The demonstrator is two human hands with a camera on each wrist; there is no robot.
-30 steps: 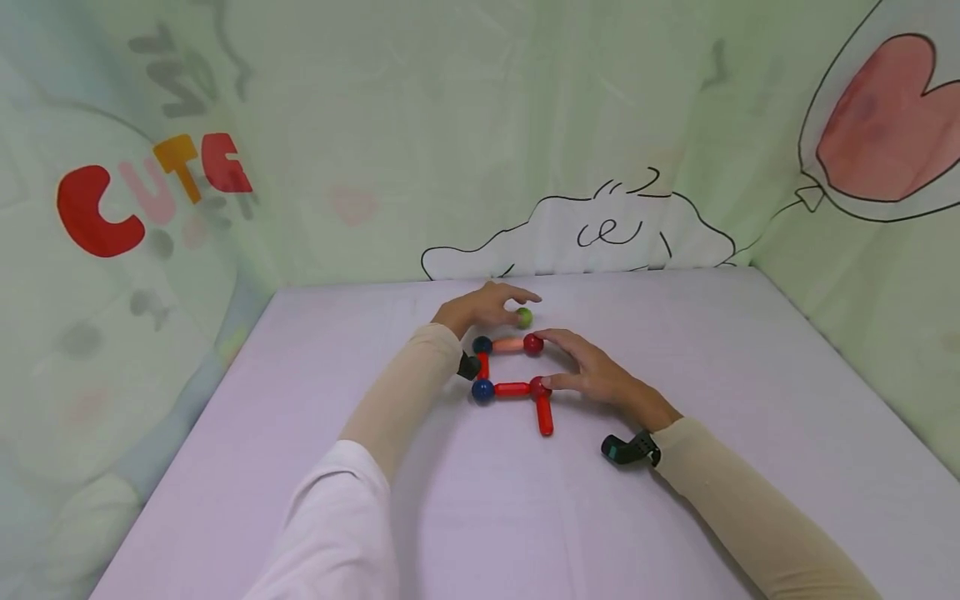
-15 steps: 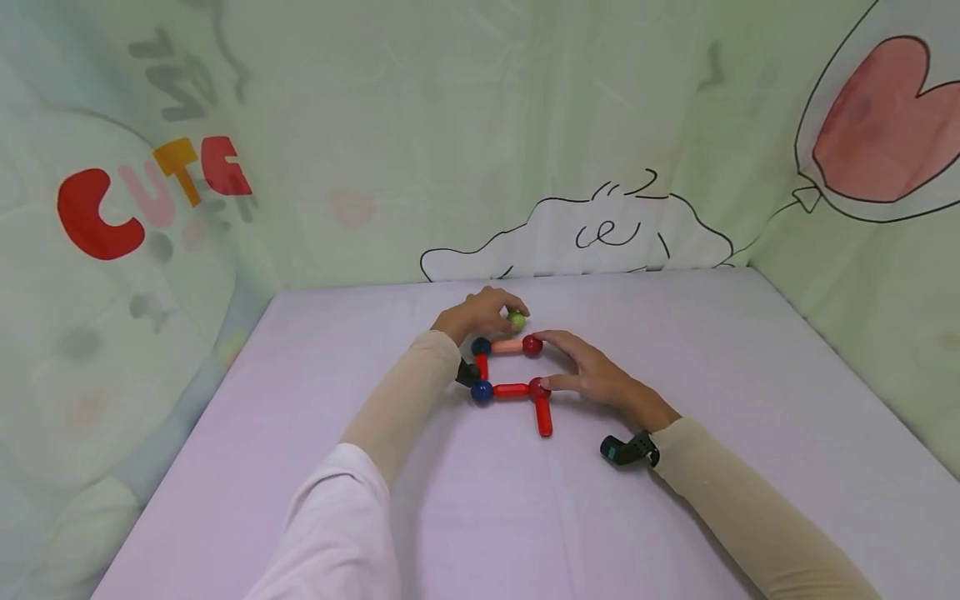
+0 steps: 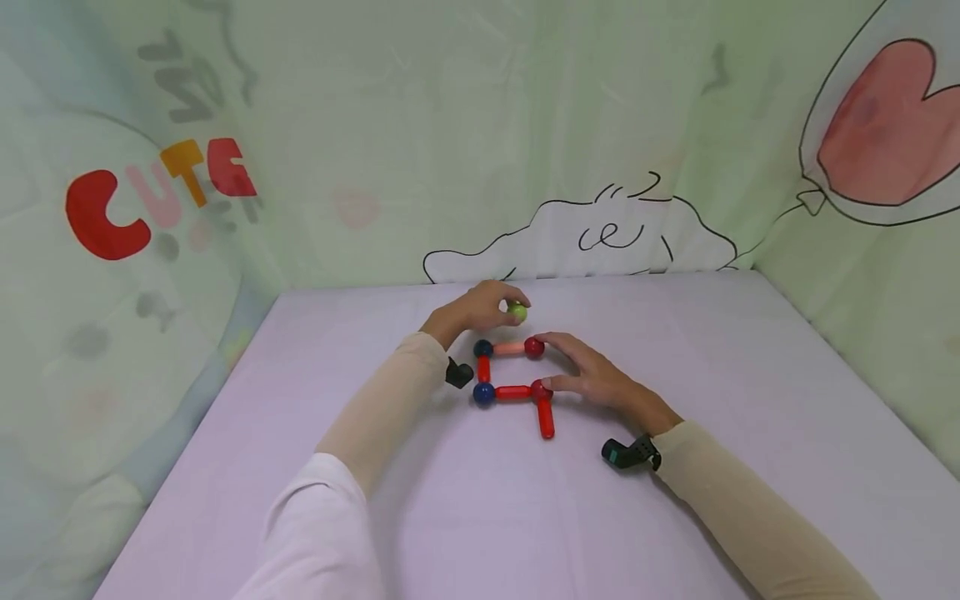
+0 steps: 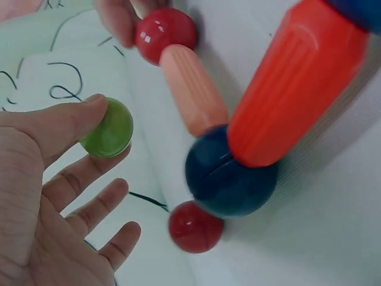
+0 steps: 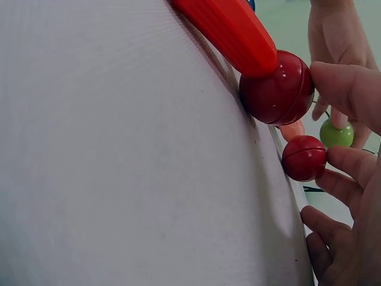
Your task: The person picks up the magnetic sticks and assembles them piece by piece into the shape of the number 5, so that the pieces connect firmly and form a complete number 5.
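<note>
My left hand (image 3: pixel 480 306) pinches a green ball (image 4: pixel 110 132) between thumb and index finger, its other fingers spread. It hangs just beyond a flat ball-and-rod frame. Dark blue balls (image 3: pixel 483 393) form the frame's left corners and red balls its right ones, joined by red rods (image 3: pixel 513 392) and one salmon rod (image 3: pixel 509 348). Another red rod (image 3: pixel 546 418) points toward me from the near red ball (image 5: pixel 277 89). My right hand (image 3: pixel 603 383) is spread at the right side. Its thumb touches the near red ball, and its index fingertip touches the far red ball (image 5: pixel 304 158).
A loose-looking red ball (image 4: pixel 195 226) lies past the far blue corner in the left wrist view, hidden in the head view. The pale tablecloth (image 3: pixel 480 517) ends at a printed curtain (image 3: pixel 390 125) behind the hands.
The left hand has closed its thumb and finger on the green ball and lifted it slightly away from the table. The right hand and the frame stay in place.
</note>
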